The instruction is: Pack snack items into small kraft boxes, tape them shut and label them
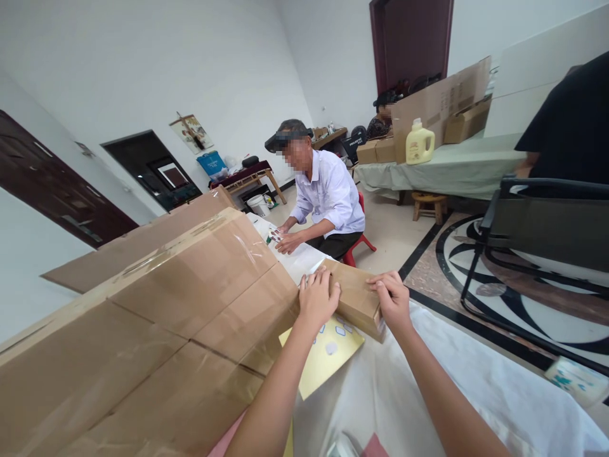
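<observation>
A small brown cardboard box point(354, 285) lies on the white-covered table between my hands. My left hand point(318, 297) is curled against the box's left side, its thumb near the top edge. At the opposite end, my right hand point(391, 299) has bent fingers gripping the upper edge and corner. Partly under my left wrist and the box is a yellow sheet point(328, 362) bearing pale, blue-outlined stickers. The undersides of my fingers are hidden.
Large taped cartons point(185, 317) stand close on my left. Across the table point(380, 387), a seated person point(328, 190) handles small items. Behind are a cloth-covered table with a yellow jug point(420, 145), and a black chair point(547, 235) at right.
</observation>
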Tool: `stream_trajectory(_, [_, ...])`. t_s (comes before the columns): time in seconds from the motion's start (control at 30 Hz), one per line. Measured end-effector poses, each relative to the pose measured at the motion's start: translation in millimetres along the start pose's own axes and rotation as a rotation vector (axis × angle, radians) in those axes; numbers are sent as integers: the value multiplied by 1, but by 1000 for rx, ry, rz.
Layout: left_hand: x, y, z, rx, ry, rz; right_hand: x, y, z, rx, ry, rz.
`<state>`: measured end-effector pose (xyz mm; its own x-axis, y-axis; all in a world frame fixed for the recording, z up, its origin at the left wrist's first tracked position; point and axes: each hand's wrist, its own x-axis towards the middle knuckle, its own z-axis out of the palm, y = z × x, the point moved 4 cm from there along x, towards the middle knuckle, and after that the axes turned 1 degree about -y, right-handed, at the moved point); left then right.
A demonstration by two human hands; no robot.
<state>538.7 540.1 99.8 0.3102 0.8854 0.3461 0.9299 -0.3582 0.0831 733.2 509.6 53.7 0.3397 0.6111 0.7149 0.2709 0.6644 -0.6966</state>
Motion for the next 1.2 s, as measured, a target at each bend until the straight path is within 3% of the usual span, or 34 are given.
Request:
stream_trajectory(0.77, [5,-1,-6,-42,-81,-7,0,-3,-1,-3,11,8])
stream_trajectory(0.93, [7,-2,-19,-114,-138,3,1,-4,-1,-2,6,16])
stream_trajectory(1.07, [-25,-6,-41,-210,-93,14,0,-1,-2,-3,16,30])
stream_trajectory(1.2, [-98,-17,-39,-250,-132,-1,-1,0,-2,-1,23,38])
